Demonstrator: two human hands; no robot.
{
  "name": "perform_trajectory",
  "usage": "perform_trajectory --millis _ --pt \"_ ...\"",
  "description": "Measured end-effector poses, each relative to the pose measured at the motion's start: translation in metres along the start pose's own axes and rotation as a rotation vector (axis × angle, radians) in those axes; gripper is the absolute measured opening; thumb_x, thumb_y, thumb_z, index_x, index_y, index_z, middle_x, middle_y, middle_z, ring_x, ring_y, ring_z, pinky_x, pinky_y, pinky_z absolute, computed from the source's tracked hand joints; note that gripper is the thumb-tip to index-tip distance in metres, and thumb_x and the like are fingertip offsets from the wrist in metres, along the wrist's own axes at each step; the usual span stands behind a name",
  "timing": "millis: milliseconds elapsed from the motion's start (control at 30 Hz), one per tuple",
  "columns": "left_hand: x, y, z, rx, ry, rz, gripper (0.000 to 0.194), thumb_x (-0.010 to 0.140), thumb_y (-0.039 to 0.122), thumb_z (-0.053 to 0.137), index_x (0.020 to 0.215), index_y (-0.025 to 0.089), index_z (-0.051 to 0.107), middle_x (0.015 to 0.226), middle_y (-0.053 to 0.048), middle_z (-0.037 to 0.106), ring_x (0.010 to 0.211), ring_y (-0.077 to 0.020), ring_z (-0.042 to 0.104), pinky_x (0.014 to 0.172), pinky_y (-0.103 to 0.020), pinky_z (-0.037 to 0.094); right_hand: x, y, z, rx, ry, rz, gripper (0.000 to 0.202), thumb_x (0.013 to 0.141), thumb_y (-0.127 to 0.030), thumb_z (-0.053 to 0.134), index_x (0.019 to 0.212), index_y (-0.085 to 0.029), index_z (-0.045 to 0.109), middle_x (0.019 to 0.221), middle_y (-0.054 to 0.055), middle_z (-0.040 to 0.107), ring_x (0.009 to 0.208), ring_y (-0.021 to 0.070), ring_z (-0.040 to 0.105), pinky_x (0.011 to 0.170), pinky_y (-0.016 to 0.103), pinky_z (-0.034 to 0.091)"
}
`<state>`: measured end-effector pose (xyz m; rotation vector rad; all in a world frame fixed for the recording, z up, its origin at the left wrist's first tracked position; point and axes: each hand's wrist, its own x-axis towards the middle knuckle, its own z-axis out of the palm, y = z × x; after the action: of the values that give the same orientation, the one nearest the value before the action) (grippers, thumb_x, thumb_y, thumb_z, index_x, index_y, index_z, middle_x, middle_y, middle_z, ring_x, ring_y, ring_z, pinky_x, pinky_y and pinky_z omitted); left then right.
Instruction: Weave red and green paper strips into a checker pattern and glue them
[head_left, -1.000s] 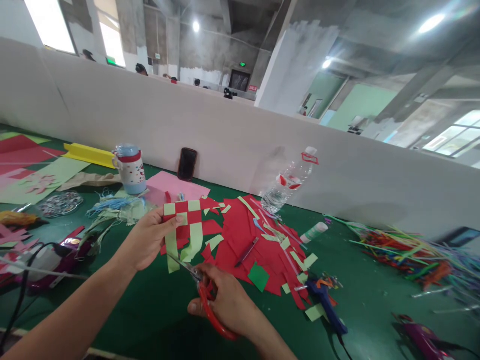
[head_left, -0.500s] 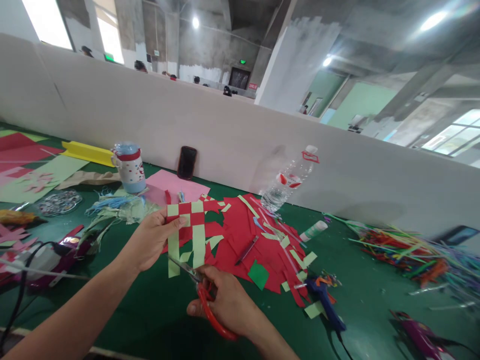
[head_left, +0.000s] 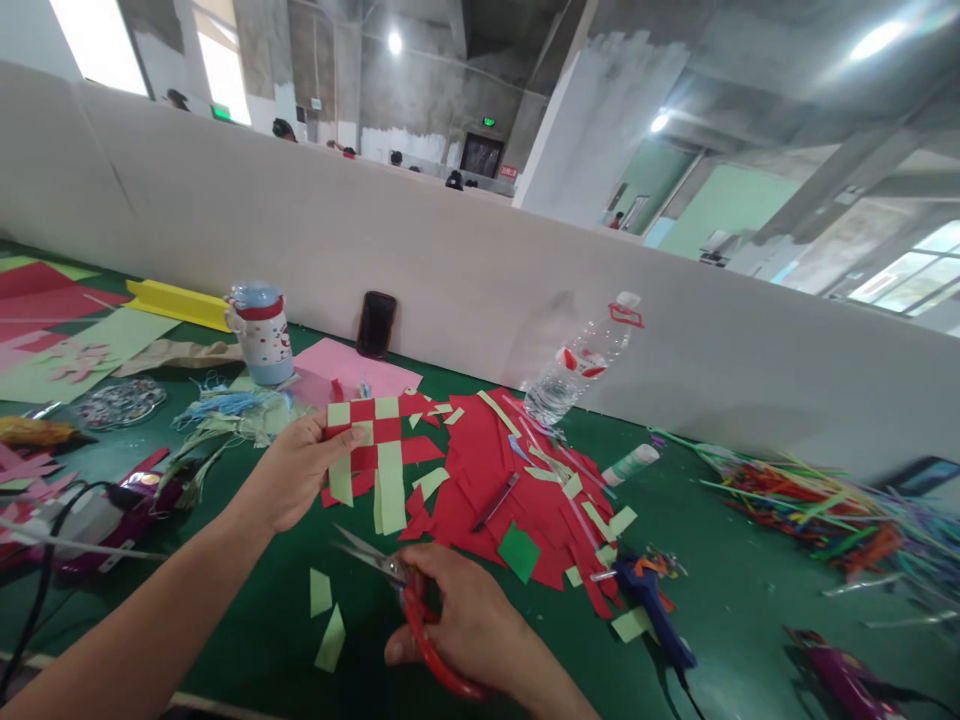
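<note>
My left hand pinches the left side of a woven red and pale green paper piece, whose pale green strips hang down. Red-handled scissors are in my right hand, below the woven piece. Their blades are parted and point up and left, with no paper between them. Two pale green scraps lie on the green table under the blades. Red paper sheets with more scraps spread just right of the woven piece.
A patterned cup, a phone and a clear bottle stand along the low wall. A blue glue gun lies at right, near colourful sticks. A purple tool with a cable is at left.
The left hanging strip is shorter, and two pale green scraps now lie on the table. The woven piece has moved slightly up and left, away from the scissors.
</note>
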<state>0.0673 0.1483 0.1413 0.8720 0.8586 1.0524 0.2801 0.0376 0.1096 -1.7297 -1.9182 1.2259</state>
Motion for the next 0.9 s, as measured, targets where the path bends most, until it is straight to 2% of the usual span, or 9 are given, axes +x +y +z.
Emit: perform_trajectory --millis 67,167,233,300,367,467,600,733,900 --pt "0.004 0.005 -0.009 0.005 0.035 0.012 0.048 0.065 0.034 0.094 0.106 0.018 0.077 0.091 -0.008 0.084 0.079 -0.0282 0.080 0.061 -0.034 0.067 -0.009 0.008 -0.007 -0.041 -0.011 -0.002 0.056 0.051 -0.040 0.100 0.100 -0.028 0.075 0.097 -0.002 0.069 0.087 0.0201 0.061 0.073 0.025 0.040" --pt "0.008 0.013 -0.021 0.008 0.068 0.018 0.044 0.063 0.031 0.094 0.101 0.017 0.077 0.087 -0.008 0.084 0.078 -0.0281 0.080 0.061 -0.033 0.067 -0.022 0.022 -0.024 0.022 0.008 0.079 0.068 0.058 -0.040 0.095 0.121 -0.029 0.072 0.118 0.003 0.069 0.103 0.0256 0.063 0.088 0.031 0.045" --pt "0.008 0.015 -0.024 0.015 0.070 0.004 0.040 0.062 0.031 0.094 0.095 0.017 0.078 0.084 -0.007 0.083 0.076 -0.0270 0.080 0.061 -0.032 0.067 -0.029 0.027 -0.035 0.077 0.051 0.140 0.077 0.063 -0.041 0.089 0.135 -0.026 0.065 0.131 0.008 0.064 0.112 0.0286 0.062 0.096 0.035 0.045" --pt "0.006 0.015 -0.022 0.024 0.049 -0.022 0.039 0.062 0.031 0.095 0.095 0.017 0.078 0.083 -0.008 0.083 0.075 -0.0272 0.080 0.060 -0.032 0.067 -0.031 0.027 -0.043 0.107 0.077 0.150 0.083 0.067 -0.046 0.084 0.142 -0.021 0.059 0.135 0.012 0.061 0.114 0.0306 0.060 0.099 0.038 0.045" --pt "0.004 0.013 -0.017 0.031 0.008 -0.052 0.042 0.062 0.032 0.095 0.097 0.018 0.079 0.086 -0.008 0.083 0.077 -0.0297 0.080 0.060 -0.035 0.067 -0.029 0.024 -0.046 0.131 0.067 0.136 0.085 0.067 -0.049 0.083 0.142 -0.019 0.058 0.133 0.013 0.061 0.113 0.0310 0.060 0.098 0.039 0.046" --pt "0.000 0.009 -0.009 0.042 -0.053 -0.083 0.044 0.061 0.033 0.095 0.099 0.019 0.079 0.090 -0.009 0.084 0.080 -0.0323 0.080 0.061 -0.038 0.067 -0.023 0.019 -0.042 0.145 0.032 0.128 0.084 0.062 -0.045 0.088 0.139 -0.023 0.062 0.127 0.009 0.063 0.104 0.0283 0.061 0.092 0.037 0.048" --pt "-0.001 0.004 -0.004 0.054 -0.087 -0.094 0.043 0.059 0.029 0.096 0.098 0.020 0.079 0.091 -0.007 0.084 0.079 -0.0297 0.080 0.063 -0.036 0.067 -0.016 0.014 -0.036 0.128 -0.005 0.092 0.074 0.062 -0.045 0.090 0.130 -0.027 0.067 0.106 0.002 0.065 0.089 0.0225 0.058 0.080 0.031 0.047" --pt "-0.001 0.000 -0.004 0.062 -0.086 -0.102 0.039 0.060 0.027 0.095 0.095 0.022 0.079 0.090 -0.005 0.084 0.079 -0.0258 0.079 0.066 -0.033 0.066 -0.013 0.014 -0.035 0.163 -0.031 0.049 0.065 0.065 -0.046 0.089 0.123 -0.025 0.069 0.089 -0.002 0.060 0.077 0.0164 0.051 0.069 0.026 0.042" --pt "-0.001 -0.003 -0.001 0.064 -0.098 -0.108 0.036 0.064 0.033 0.094 0.095 0.022 0.078 0.088 -0.006 0.084 0.076 -0.0253 0.079 0.068 -0.035 0.066 -0.010 0.020 -0.031 0.273 -0.075 0.003 0.059 0.067 -0.046 0.089 0.117 -0.023 0.067 0.077 -0.006 0.050 0.069 0.0124 0.045 0.062 0.023 0.036"
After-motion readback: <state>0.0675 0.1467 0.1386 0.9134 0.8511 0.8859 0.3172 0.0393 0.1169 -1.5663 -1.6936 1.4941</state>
